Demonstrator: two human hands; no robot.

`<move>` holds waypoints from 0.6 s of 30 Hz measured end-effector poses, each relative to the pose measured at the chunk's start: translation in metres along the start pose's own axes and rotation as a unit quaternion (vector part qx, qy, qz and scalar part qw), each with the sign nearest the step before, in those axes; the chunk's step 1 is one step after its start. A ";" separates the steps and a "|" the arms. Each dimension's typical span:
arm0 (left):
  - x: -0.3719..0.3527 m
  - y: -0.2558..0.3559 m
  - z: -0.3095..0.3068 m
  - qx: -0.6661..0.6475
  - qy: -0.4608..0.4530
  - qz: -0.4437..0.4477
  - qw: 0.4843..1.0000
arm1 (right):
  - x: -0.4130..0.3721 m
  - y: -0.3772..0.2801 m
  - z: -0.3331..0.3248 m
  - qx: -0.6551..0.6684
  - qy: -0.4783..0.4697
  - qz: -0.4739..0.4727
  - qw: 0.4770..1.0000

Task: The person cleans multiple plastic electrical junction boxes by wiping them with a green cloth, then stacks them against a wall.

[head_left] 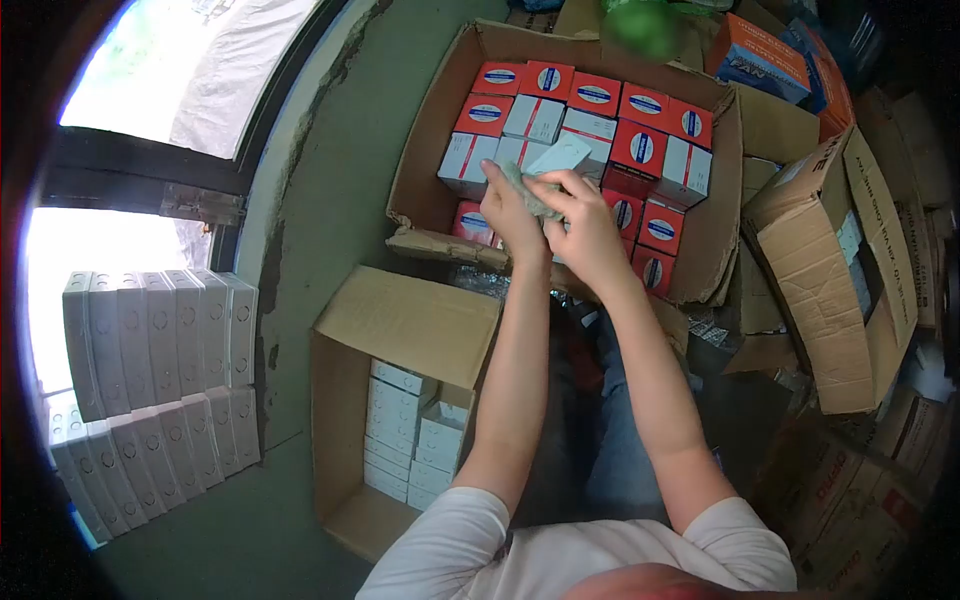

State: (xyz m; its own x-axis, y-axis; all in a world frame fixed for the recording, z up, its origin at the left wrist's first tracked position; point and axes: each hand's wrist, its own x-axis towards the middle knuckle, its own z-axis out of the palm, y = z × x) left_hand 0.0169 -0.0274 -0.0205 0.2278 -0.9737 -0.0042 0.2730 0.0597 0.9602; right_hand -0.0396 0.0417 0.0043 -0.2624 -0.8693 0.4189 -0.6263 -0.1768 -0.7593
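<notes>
At 9 o'clock, stacked grey boxes [160, 330]. Centre: left hand [508, 205] and right hand [588, 228], both clamped on a pale flat plate [558, 156] projecting toward 12 o'clock from the fingers, above a carton [422, 165] of red-and-white boxes [640, 145]. Plate's lower half hidden; box labels illegible.

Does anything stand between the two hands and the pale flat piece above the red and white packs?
Nothing visible does: the left hand and the right hand both grip the pale flat piece directly, above the carton.
</notes>
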 end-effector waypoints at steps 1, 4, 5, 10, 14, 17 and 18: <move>0.002 0.000 -0.002 -0.002 0.004 -0.026 1.000 | 0.001 0.006 -0.001 0.015 -0.011 0.000 1.000; 0.006 0.008 -0.009 -0.033 0.001 -0.082 0.996 | 0.011 0.034 -0.011 -0.134 0.125 0.036 0.982; 0.005 0.011 -0.008 -0.034 0.000 -0.079 0.996 | 0.012 0.047 -0.015 -0.140 0.169 0.055 0.974; 0.006 0.019 -0.002 -0.103 0.057 -0.207 0.971 | 0.008 0.033 -0.017 -0.018 0.173 0.045 0.984; 0.005 -0.008 -0.008 -0.035 -0.151 -0.175 0.972 | 0.002 0.009 0.010 -0.042 0.076 -0.002 0.996; 0.016 -0.012 -0.014 -0.106 -0.193 -0.237 0.946 | 0.007 0.015 0.007 -0.013 0.106 -0.023 0.994; 0.012 -0.002 -0.009 -0.104 -0.180 -0.215 0.954 | 0.009 0.015 0.004 -0.007 0.126 -0.011 0.992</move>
State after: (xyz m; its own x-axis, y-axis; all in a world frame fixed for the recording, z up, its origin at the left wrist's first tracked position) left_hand 0.0275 -0.0372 -0.0248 -0.2717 -0.9285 -0.2529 0.4570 -0.3558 0.8152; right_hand -0.0483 0.0293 -0.0052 -0.4231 -0.7220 0.5475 -0.6433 -0.1861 -0.7426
